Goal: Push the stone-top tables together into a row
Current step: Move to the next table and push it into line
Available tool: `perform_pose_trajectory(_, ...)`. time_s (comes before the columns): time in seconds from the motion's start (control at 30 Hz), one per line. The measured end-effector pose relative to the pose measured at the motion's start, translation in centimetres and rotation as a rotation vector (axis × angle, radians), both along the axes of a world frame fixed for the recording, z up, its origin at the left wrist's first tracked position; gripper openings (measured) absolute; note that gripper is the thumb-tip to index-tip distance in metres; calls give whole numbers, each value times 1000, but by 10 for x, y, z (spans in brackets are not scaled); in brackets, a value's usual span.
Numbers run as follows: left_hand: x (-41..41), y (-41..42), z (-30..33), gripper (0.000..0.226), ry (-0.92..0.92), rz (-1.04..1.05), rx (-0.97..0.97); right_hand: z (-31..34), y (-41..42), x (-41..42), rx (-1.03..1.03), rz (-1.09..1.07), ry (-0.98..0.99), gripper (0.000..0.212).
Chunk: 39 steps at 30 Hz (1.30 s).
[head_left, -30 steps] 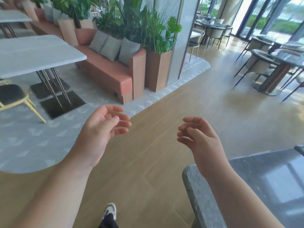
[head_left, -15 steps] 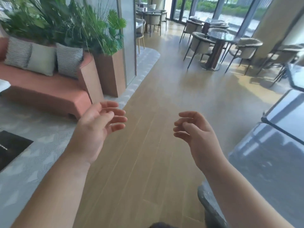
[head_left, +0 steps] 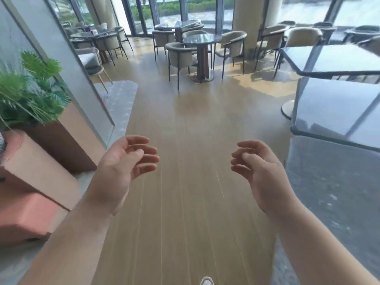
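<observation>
Swung rightward since the earlier frame, the view now takes in three stone-top tables along the right edge.
Both the left hand point(head_left: 121, 171) and right hand point(head_left: 261, 175) hover over the wooden floor point(head_left: 185, 140), fingers loosely curled and spread, holding nothing; the nearest stone-top table point(head_left: 339, 192) lies just beside the right forearm.

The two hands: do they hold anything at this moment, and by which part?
Nothing is held. The left hand and the right hand hang loosely curled above the wooden floor.
</observation>
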<state>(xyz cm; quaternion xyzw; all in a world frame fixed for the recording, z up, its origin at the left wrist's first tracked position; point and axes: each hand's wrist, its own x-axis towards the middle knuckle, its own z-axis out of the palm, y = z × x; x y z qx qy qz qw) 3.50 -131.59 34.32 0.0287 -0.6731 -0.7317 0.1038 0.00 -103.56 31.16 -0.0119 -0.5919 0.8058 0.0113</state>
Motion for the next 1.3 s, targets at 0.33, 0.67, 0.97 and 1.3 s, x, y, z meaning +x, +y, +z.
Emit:
perform_pose_trajectory(0.33, -206, 39, -34, 26, -72, -257, 67, -21, 29, -140, 38, -215, -85, 28)
perform_pose_trajectory(0.67, -435, 61, -65, 21, -132, -537, 63, -54, 19, -306, 131, -476, -158, 26)
perform_pose_trajectory(0.97, -608, 151, -85, 30, -288, -831, -33, -68, 29, -402, 159, -752, -245, 24)
perform_pose_trajectory(1.3, -666, 355, -165, 28, -564, -1256, -218, -135, 161, -397, -50, -1203, -474, 28)
